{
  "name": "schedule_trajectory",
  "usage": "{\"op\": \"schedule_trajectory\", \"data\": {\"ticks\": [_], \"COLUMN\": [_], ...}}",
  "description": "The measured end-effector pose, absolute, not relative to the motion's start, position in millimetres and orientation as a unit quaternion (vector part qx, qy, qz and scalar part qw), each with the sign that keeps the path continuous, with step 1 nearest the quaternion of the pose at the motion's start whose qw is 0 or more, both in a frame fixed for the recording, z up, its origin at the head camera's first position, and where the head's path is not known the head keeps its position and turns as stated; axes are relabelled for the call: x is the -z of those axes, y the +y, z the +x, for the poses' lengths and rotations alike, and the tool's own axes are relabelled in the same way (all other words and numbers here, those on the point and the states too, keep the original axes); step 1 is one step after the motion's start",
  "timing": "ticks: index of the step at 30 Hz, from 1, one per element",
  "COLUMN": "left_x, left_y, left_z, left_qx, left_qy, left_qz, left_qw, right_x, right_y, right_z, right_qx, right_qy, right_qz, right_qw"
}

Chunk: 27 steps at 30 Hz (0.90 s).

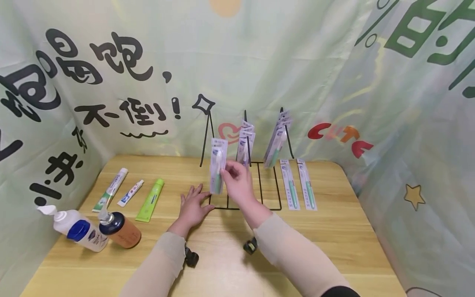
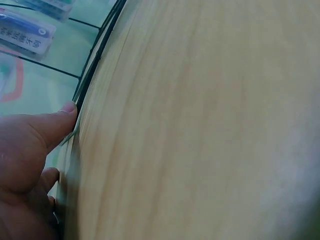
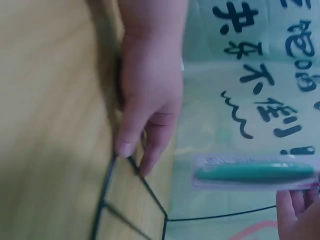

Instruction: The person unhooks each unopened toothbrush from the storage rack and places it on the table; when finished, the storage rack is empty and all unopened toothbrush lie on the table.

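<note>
My right hand (image 1: 239,181) pinches a packaged toothbrush (image 1: 216,165) by its right side, between thumb and fingers. The pack stands nearly upright over the left part of a black wire display rack (image 1: 260,183), and its green handle shows in the right wrist view. Fingers spread, my left hand (image 1: 193,208) rests at the rack's front left corner. Its thumb (image 2: 66,108) touches the wire in the left wrist view. More toothbrush packs hang on the rack, a middle group (image 1: 245,146) and a right group (image 1: 277,138).
Two toothbrush packs (image 1: 289,185) (image 1: 306,185) lie right of the rack. To the left lie a white-and-green tube (image 1: 111,189), a small tube (image 1: 130,193) and a lime-green tube (image 1: 150,201). A white pump bottle (image 1: 79,229) and an amber pump bottle (image 1: 120,231) stand at the table's left edge.
</note>
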<state>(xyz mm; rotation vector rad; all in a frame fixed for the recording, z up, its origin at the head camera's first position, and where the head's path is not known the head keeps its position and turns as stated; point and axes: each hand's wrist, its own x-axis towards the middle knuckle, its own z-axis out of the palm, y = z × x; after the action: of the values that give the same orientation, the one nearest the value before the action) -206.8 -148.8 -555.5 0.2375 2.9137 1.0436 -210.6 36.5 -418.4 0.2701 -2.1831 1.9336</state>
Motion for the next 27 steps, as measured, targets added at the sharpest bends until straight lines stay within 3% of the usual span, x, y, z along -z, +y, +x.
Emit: {"op": "schedule_trajectory", "data": {"ticks": [7,12,18,23,27], "left_x": [554,553,550,548,549], "left_y": [-148,-150,-156,-153,-149], "left_z": [-205,-205,-205,-206,-204], "left_qx": [-0.352,-0.354,-0.350,-0.354,-0.353], "left_qy": [0.933,0.932,0.934,0.932,0.932], "left_qz": [0.073,0.074,0.064,0.071,0.073], "left_qw": [0.028,0.032,0.021,0.029,0.033], "right_x": [441,452,444,439,441], "right_y": [117,194,279,337,363], "right_z": [-156,-139,-177,-221,-242], "right_qx": [-0.662,-0.627,-0.573,-0.573,-0.548], "right_qy": [-0.733,-0.774,-0.814,-0.798,-0.806], "right_qz": [0.150,0.078,-0.089,-0.165,-0.207], "right_qw": [0.041,0.029,0.040,0.085,0.086]}}
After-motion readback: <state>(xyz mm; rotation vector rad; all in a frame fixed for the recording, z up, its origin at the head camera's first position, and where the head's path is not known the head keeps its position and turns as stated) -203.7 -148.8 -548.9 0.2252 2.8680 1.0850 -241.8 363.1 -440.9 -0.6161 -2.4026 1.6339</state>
